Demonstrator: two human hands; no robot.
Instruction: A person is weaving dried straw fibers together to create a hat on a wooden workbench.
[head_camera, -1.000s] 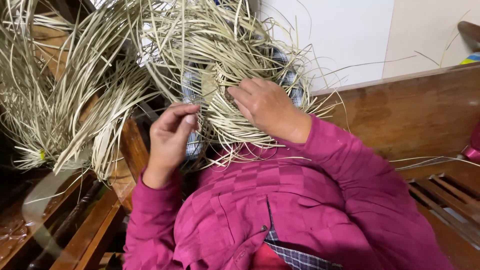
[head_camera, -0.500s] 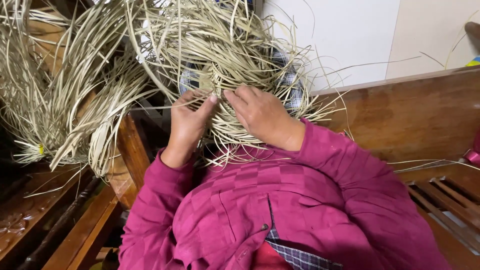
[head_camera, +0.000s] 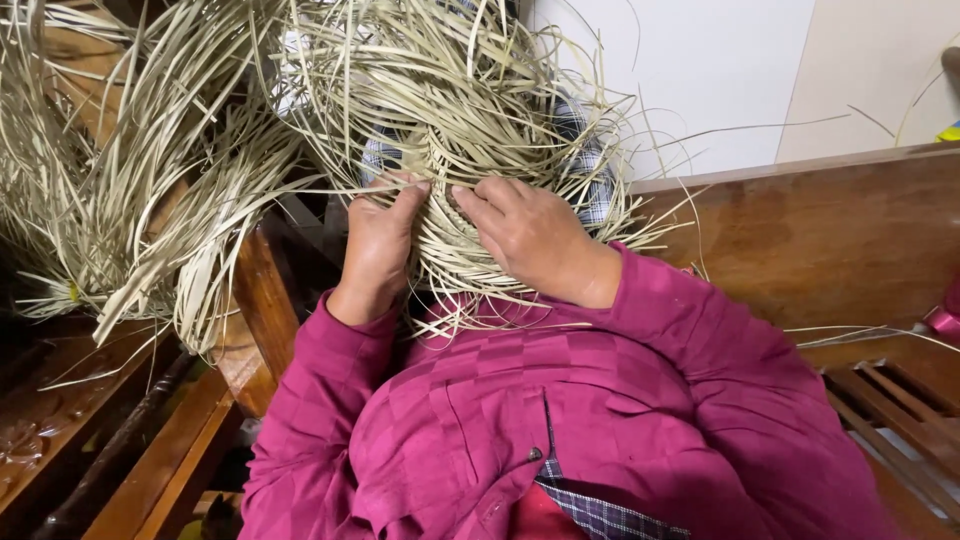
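Observation:
A half-woven piece of pale dry straw strips (head_camera: 455, 215) lies on my lap, with long loose strands fanning out above it. My left hand (head_camera: 380, 240) presses on its left side, fingers pinching strands near the woven middle. My right hand (head_camera: 525, 235) rests on the right side, fingertips on the same woven patch, close to the left hand's fingers. Both arms wear magenta sleeves (head_camera: 640, 340). A blue-and-white checked cloth (head_camera: 585, 165) shows beneath the straw.
A big bundle of loose straw strips (head_camera: 130, 200) hangs over the left, above a dark wooden bench frame (head_camera: 250, 310). A brown wooden seat back (head_camera: 830, 240) runs along the right, with wooden slats (head_camera: 900, 400) below it. A white wall (head_camera: 690, 70) stands behind.
My left hand has risen from below the weave to its middle and now pinches strands beside my right hand. The right hand has stayed on the weave.

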